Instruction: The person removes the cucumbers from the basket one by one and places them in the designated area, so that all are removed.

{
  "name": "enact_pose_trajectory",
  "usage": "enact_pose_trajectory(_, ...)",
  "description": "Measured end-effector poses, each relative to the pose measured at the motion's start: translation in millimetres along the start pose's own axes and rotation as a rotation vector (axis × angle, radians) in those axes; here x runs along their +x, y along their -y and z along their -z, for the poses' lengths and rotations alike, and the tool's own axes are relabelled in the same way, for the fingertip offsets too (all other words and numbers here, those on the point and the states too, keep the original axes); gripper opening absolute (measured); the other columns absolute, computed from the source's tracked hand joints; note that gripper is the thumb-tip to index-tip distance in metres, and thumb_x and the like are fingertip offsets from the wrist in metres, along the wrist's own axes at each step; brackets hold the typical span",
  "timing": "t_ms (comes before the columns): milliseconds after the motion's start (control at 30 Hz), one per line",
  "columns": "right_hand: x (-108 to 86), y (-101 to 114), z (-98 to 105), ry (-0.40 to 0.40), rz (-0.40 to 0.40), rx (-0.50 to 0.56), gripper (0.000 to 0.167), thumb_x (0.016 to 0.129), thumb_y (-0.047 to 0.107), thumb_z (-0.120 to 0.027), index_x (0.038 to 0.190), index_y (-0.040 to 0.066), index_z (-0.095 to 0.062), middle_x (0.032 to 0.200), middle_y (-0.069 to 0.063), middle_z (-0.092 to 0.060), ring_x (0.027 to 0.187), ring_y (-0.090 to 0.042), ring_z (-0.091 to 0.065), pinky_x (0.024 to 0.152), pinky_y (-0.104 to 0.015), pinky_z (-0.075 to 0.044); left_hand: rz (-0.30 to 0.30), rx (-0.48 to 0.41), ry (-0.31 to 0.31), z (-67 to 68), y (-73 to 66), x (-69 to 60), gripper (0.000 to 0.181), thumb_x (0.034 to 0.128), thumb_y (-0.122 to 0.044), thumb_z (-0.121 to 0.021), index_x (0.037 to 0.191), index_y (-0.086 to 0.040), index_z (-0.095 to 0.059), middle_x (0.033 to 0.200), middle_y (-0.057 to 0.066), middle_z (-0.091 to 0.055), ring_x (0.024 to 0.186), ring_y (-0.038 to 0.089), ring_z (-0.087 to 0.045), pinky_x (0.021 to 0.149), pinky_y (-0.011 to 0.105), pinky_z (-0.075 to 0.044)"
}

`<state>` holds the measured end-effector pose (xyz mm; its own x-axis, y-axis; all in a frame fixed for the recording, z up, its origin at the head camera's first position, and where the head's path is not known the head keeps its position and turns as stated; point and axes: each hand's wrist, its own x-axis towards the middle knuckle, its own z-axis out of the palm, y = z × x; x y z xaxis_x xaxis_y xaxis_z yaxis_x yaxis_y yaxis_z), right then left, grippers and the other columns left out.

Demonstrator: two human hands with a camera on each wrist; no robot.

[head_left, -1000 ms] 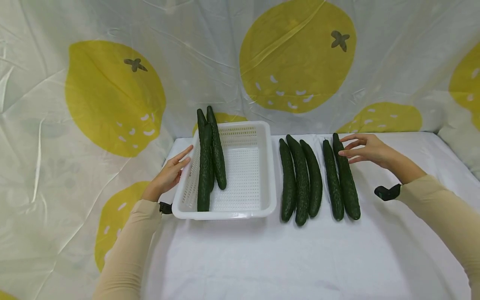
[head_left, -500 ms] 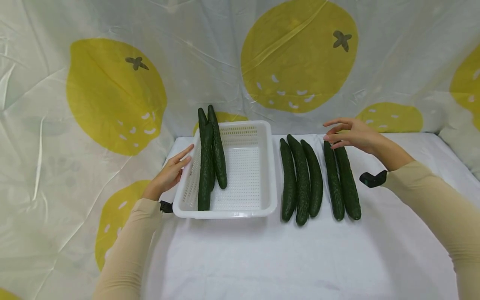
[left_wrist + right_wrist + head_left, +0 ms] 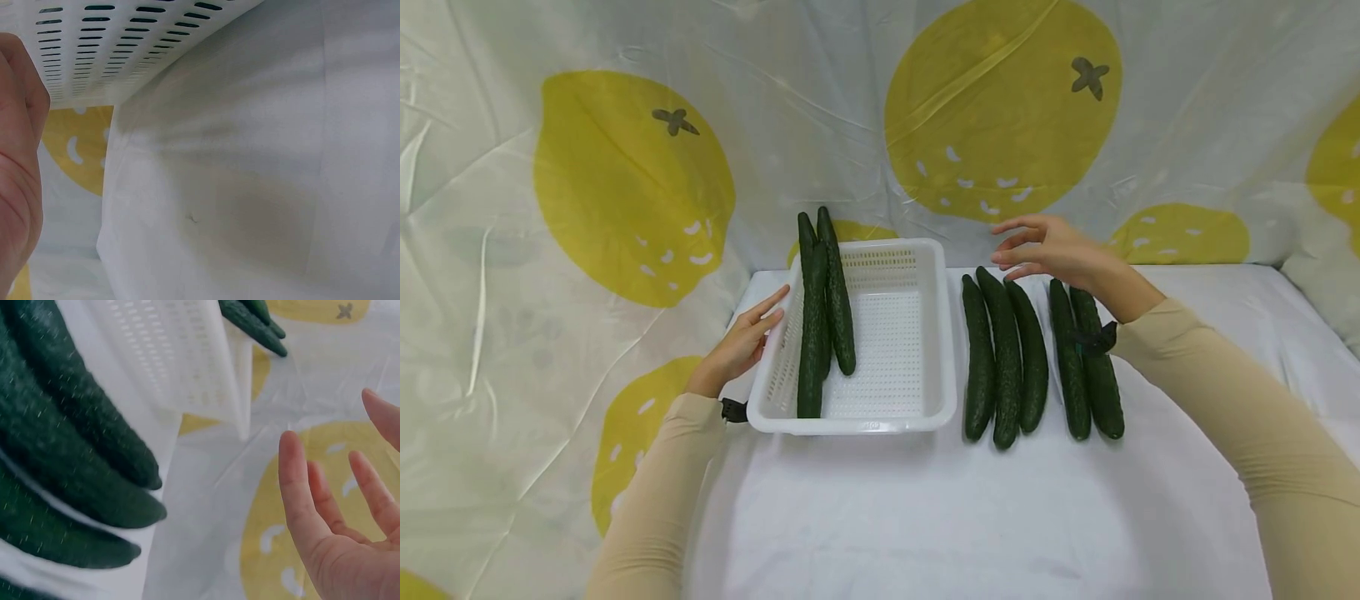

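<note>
My left hand (image 3: 737, 348) lies against the left side of a white plastic basket (image 3: 936, 333), fingers extended along its rim. In the left wrist view part of that hand (image 3: 20, 150) shows beside the slotted basket wall (image 3: 94, 44). Three cucumbers (image 3: 810, 350) lie in the basket's left part, two of them with tips over the back rim. My right hand (image 3: 1056, 252) hovers, fingers apart and empty, above the far ends of three cucumbers (image 3: 1002, 358) on the table. The right wrist view shows the same hand (image 3: 344, 531) off to the right of the cucumbers (image 3: 75, 444).
Two more cucumbers (image 3: 1075, 375) lie side by side to the right of the group of three. A white cloth (image 3: 880, 517) covers the table. A lemon-patterned sheet (image 3: 820, 108) hangs behind it and on the left.
My right hand has moved left, from the far end of the rightmost cucumber to above the group of three. My left hand, the basket and the cucumbers have stayed in place.
</note>
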<state>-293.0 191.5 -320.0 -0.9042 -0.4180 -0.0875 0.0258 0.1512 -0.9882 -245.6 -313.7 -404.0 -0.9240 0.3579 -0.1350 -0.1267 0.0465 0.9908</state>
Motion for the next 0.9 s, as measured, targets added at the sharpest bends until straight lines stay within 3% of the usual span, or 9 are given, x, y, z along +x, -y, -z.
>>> enact_pose_trajectory(267,19.6,12,-29,0.033,0.014,0.027,0.051,0.094,0.005,-0.070,0.141,0.004,-0.050,0.120,-0.018,-0.054,0.100,-0.031,-0.064,0.089,-0.046,-0.054,0.009,-0.006,-0.006,-1.0,-0.8,-0.7,0.057,0.1091,-0.022,-0.042,0.161,-0.025,-0.020,0.121,0.001,-0.059,0.078,0.009,-0.067,0.064,0.021,-0.055)
enact_pose_trajectory(467,35.9,19,-53,0.055,0.019,0.057,0.051,0.094,0.003,-0.069,0.141,0.002,-0.050,0.117,-0.018,-0.055,0.099,-0.034,-0.064,0.088,-0.047,-0.054,-0.012,0.005,-0.003,-0.5,0.0,-0.1,0.056,0.1093,-0.021,-0.042,0.161,-0.023,-0.020,0.113,0.000,-0.062,0.063,0.006,-0.062,0.054,0.017,-0.050)
enact_pose_trajectory(633,46.0,23,-77,0.093,0.030,0.091,0.050,0.094,0.001,-0.068,0.141,-0.001,-0.050,0.111,-0.017,-0.059,0.097,-0.033,-0.064,0.087,-0.047,-0.055,-0.022,-0.022,0.016,-0.1,1.6,0.7,0.056,0.1097,-0.019,-0.040,0.161,-0.021,-0.018,0.118,0.000,-0.060,0.074,0.008,-0.065,0.061,0.019,-0.053)
enact_pose_trajectory(767,53.3,24,-98,0.123,0.030,0.092,0.049,0.093,0.002,-0.069,0.139,0.002,-0.053,0.117,-0.020,-0.057,0.101,-0.034,-0.063,0.088,-0.048,-0.055,-0.024,-0.015,0.011,0.1,2.2,0.6,0.055,0.1097,-0.020,-0.040,0.161,-0.022,-0.019,0.120,0.001,-0.059,0.072,0.007,-0.064,0.060,0.018,-0.052)
enact_pose_trajectory(900,62.0,23,-118,0.152,0.037,0.072,0.048,0.093,0.006,-0.071,0.138,0.006,-0.054,0.122,-0.023,-0.055,0.105,-0.038,-0.061,0.087,-0.047,-0.055,-0.032,-0.026,0.016,0.4,2.4,1.0,0.055,0.1099,-0.019,-0.039,0.161,-0.021,-0.018,0.128,0.003,-0.056,0.080,0.008,-0.065,0.065,0.020,-0.054)
